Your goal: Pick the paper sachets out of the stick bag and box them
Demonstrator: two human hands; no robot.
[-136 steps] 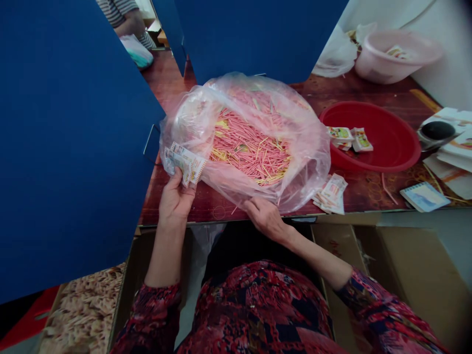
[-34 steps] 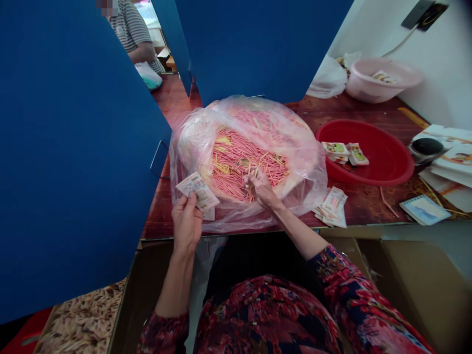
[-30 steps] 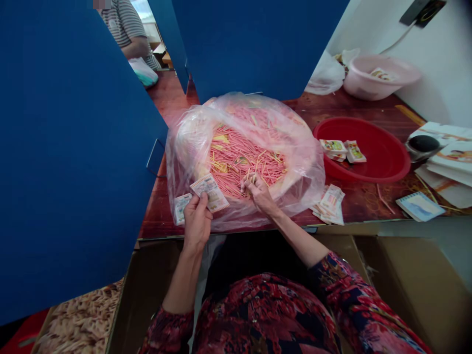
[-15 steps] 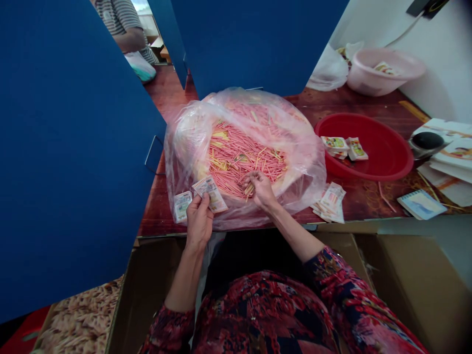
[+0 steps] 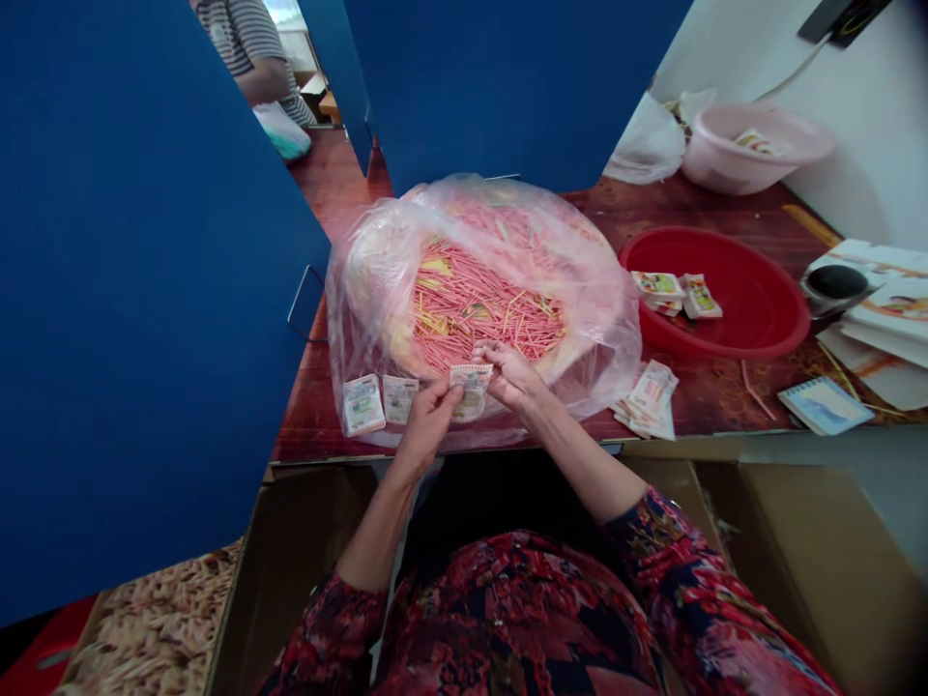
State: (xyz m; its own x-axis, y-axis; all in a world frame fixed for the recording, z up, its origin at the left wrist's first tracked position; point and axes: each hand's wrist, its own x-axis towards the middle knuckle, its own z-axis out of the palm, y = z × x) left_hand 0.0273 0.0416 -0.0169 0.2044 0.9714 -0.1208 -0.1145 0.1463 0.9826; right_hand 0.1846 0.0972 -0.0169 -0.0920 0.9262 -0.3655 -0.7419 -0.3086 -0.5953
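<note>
My left hand (image 5: 429, 418) pinches a small printed packet (image 5: 471, 391) at its left side, at the front rim of a clear plastic bag (image 5: 600, 333). At the packet's right edge, my right hand (image 5: 513, 379) has its fingers drawn together; whatever is between them is too small to make out. Behind both hands, the open bag is heaped with thin pink and yellow sticks (image 5: 478, 300). Two similar flat packets, an outer one (image 5: 363, 405) and an inner one (image 5: 399, 399), lie left of my left hand.
A red basin (image 5: 754, 300) holding several small packs (image 5: 658, 285) stands right of the bag. Loose packets (image 5: 648, 401) and a spiral notepad (image 5: 825, 404) lie near the front edge. Blue panels (image 5: 507, 87) rise behind and left. Beyond them shows a person's striped sleeve (image 5: 250, 34).
My left hand has moved right, bringing a packet to my right hand. My right hand has left the sticks it was among. A second packet now shows lying beside the leftmost one.
</note>
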